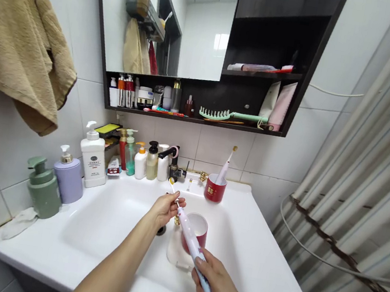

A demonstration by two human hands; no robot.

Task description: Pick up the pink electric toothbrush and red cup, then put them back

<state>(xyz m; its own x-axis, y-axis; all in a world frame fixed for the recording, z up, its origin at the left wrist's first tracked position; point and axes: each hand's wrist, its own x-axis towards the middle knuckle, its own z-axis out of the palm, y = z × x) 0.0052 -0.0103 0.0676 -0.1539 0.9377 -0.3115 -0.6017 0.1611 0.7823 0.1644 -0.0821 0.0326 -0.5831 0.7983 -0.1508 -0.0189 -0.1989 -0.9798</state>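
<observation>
left hand (164, 210): my fingers are narrowed in a pinch at the neck of the brush head (172, 184); whether it sits fully on the shaft, i cannot tell.
right hand (216, 277): my fingers wrap the lower end of the handle (187, 228).
toothbrush place: slanted over the sink (102, 220), the handle crossing in front of the red cup (203, 240).
why 2 hands: probably the low wrap steadies the weight while the fine pinch minds the slim neck.
second cup (213, 196): on the back of the tabletop (265, 261), holding 1 other toothbrush (222, 174) head up, perhaps to keep its bristles off wet surfaces.
handle feel: smooth, long, rounded, pale pink running to pale blue, likely plastic.
cups' look: round, red and glossy; the sink one is pale inside.
sink look: white, shiny, softly curved basin.
pump bottles (151, 161): upright along the back, likely for easy reach beside the black faucet (173, 169).
</observation>
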